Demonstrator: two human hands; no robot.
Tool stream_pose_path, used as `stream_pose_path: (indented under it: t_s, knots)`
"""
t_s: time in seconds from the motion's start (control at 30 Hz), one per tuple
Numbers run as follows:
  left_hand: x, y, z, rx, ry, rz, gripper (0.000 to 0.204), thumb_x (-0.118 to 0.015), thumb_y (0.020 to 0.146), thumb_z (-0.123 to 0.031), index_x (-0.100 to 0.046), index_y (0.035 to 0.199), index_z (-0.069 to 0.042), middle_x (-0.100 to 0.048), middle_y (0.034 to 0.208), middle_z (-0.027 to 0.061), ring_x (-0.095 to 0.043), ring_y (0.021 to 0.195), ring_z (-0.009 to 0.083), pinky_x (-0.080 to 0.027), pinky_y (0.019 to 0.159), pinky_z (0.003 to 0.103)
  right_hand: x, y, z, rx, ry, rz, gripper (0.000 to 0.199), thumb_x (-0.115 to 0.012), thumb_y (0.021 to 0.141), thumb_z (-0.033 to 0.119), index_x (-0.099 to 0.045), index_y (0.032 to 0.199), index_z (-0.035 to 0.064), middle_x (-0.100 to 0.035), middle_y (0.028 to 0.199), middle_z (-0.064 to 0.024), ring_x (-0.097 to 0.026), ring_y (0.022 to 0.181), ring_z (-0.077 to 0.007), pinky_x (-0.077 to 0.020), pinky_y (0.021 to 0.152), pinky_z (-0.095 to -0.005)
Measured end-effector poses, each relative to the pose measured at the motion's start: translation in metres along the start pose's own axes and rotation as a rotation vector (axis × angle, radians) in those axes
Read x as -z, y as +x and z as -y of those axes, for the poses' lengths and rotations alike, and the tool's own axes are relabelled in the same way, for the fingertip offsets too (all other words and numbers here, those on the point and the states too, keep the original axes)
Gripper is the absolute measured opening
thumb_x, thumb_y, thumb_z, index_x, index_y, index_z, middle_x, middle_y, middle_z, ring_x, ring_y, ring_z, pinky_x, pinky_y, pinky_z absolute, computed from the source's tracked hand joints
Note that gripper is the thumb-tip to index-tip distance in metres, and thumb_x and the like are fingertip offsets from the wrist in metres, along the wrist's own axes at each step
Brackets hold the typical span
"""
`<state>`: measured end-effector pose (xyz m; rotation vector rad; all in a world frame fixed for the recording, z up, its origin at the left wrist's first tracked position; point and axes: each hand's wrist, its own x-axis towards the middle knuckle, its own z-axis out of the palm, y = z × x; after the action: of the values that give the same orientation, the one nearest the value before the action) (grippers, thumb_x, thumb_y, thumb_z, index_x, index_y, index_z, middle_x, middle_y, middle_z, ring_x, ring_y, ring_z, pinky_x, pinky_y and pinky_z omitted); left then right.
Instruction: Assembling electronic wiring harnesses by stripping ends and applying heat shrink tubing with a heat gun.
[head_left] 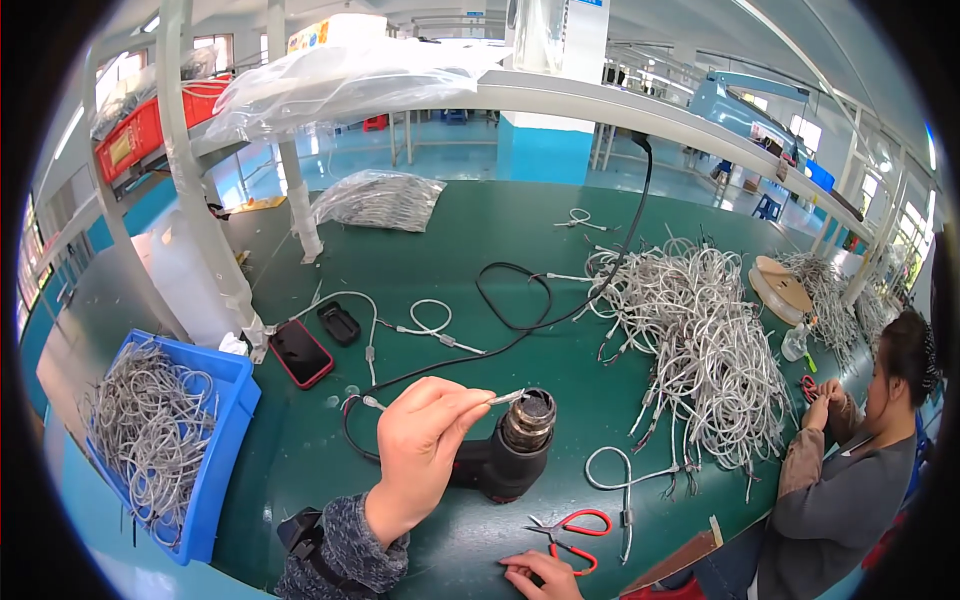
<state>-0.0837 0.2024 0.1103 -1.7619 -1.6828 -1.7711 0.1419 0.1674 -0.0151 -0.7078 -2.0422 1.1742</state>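
The left hand (420, 455) pinches a thin grey cable (500, 398) between its fingers (462, 400), holding the tip just over the heat gun (510, 455) nozzle, seemingly to warm it, while the right hand (545, 573) rests with loosely curled fingers on the green table (420, 250) near its front edge, beside red scissors (570, 535).

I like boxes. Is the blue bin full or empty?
Nearly full: the blue bin holds a heap of grey cables reaching near its rim.

Bare hands, grey knitted sleeve (345, 545), dark wrist strap
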Motion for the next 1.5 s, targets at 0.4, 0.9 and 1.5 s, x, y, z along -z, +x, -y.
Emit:
stream_pose_path:
  t_s: [0.4, 0.9, 1.5]
  knots:
    - [0.001, -0.003, -0.001, -0.023, -0.019, -0.009, 0.021, -0.068, 0.077, 0.002, -0.070, 0.097, -0.005, -0.059, 0.076, 0.0062, -0.055, 0.064, 0.0167, -0.042, 0.055, 0.027, 0.062, 0.021, 0.009, 0.075, -0.698, 0.081, 0.033, -0.062, 0.074, 0.004, -0.059, 0.107, 0.0051, -0.059, 0.097, -0.0137, -0.053, 0.098, -0.0342, -0.0430, 0.082, -0.0407]
    - [0.008, -0.006, -0.016, 0.065, -0.152, -0.058, 0.017, -0.066, 0.080, 0.002, -0.070, 0.096, -0.002, -0.061, 0.077, 0.0063, -0.053, 0.063, 0.0115, -0.039, 0.051, 0.023, 0.092, 0.080, 0.081, 0.028, 0.521, 0.172, 0.031, -0.057, 0.084, -0.004, -0.056, 0.115, -0.0068, -0.058, 0.075, -0.0051, -0.057, 0.066, -0.0081, -0.0437, 0.059, -0.0216]
    - [0.005, -0.009, -0.024, 0.075, -0.163, 0.024, 0.016, -0.067, 0.079, 0.002, -0.070, 0.094, -0.002, -0.061, 0.078, 0.0065, -0.055, 0.066, 0.0132, -0.041, 0.054, 0.023, 0.065, 0.113, 0.083, -0.132, 0.455, 0.129, 0.025, -0.057, 0.087, 0.000, -0.060, 0.111, -0.0065, -0.052, 0.065, -0.0001, -0.046, 0.053, -0.0039, -0.0369, 0.048, -0.0190]
